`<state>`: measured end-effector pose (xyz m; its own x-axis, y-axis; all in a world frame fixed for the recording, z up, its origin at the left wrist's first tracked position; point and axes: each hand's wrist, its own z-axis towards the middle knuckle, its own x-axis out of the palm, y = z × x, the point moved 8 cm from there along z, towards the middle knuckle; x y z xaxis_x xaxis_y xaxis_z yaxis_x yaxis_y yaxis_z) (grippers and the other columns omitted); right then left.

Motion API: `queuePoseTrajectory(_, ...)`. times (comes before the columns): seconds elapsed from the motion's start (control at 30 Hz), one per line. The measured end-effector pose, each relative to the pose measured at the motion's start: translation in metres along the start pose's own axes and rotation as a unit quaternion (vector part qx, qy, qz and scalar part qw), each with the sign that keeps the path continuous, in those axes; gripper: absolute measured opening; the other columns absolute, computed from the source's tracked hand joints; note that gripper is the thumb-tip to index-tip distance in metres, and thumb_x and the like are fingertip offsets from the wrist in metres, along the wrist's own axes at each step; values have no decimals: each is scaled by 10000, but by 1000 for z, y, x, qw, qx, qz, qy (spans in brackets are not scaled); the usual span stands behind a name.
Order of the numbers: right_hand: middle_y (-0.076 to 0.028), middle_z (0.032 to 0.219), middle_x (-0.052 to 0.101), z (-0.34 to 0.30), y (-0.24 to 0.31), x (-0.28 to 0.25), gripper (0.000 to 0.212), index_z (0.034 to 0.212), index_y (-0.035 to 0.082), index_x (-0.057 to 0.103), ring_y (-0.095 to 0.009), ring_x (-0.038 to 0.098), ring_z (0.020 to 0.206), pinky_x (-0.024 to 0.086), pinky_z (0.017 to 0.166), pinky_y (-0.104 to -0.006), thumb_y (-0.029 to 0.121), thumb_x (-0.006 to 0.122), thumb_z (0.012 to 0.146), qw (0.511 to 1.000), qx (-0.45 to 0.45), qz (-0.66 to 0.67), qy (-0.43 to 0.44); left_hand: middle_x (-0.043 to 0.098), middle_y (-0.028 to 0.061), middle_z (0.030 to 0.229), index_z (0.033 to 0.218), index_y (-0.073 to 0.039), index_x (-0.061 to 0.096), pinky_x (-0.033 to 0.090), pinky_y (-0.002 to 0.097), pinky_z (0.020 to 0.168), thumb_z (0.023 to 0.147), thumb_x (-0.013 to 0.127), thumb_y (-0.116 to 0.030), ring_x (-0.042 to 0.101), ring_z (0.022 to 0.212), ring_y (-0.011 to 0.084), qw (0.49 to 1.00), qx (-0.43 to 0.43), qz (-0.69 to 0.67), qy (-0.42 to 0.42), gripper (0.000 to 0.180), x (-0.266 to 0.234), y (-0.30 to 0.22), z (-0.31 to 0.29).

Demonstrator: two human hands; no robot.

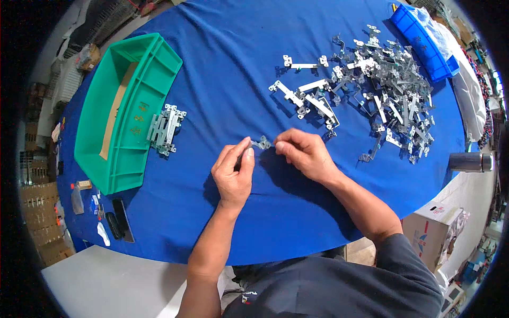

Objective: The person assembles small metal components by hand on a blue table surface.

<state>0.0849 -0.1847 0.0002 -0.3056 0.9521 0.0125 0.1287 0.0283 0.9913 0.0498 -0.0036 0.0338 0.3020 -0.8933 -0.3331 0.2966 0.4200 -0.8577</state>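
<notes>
My left hand (pixel 233 172) pinches a small metal bracket (pixel 262 142) between thumb and fingertips, above the middle of the blue cloth. Part of the bracket is hidden behind those fingers; its free end points toward my right hand (pixel 308 157). That hand's fingers are curled together just beside the bracket's end. Whether they hold anything is hidden. A large loose heap of similar silvery brackets (pixel 395 90) lies at the far right. To the left, a tight stack of brackets (pixel 167 130) rests against the green bin.
The green plastic bin (pixel 146 85) stands at the left with a brown strip inside. A blue crate (pixel 424 42) holding clear plastic sits at the far right. A metal flask (pixel 471 162) is at the right edge. A phone (pixel 123 220) lies near the left edge of the blue cloth (pixel 228 69).
</notes>
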Motion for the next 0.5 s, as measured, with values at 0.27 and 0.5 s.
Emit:
queuePoseTrajectory(0.27, -172, 825, 674, -3, 17, 10, 174, 998, -11, 682, -279, 673, 724, 515, 654, -375, 148, 655, 933, 979, -93, -176, 45, 683, 79, 865, 1089, 20, 721, 482, 251, 598, 893, 664, 12, 620, 706, 111, 999, -24, 8, 19, 203, 2, 1, 1)
queuePoseTrajectory(0.5, -170, 838, 676, -3, 21, 8, 158, 985, -12, 680, -289, 675, 733, 519, 662, -374, 134, 658, 930, 976, -98, -192, 34, 673, 63, 851, 1092, 23, 718, 450, 235, 575, 899, 660, 6, 577, 673, 79, 999, -35, -1, 23, 202, 3, 3, 1)
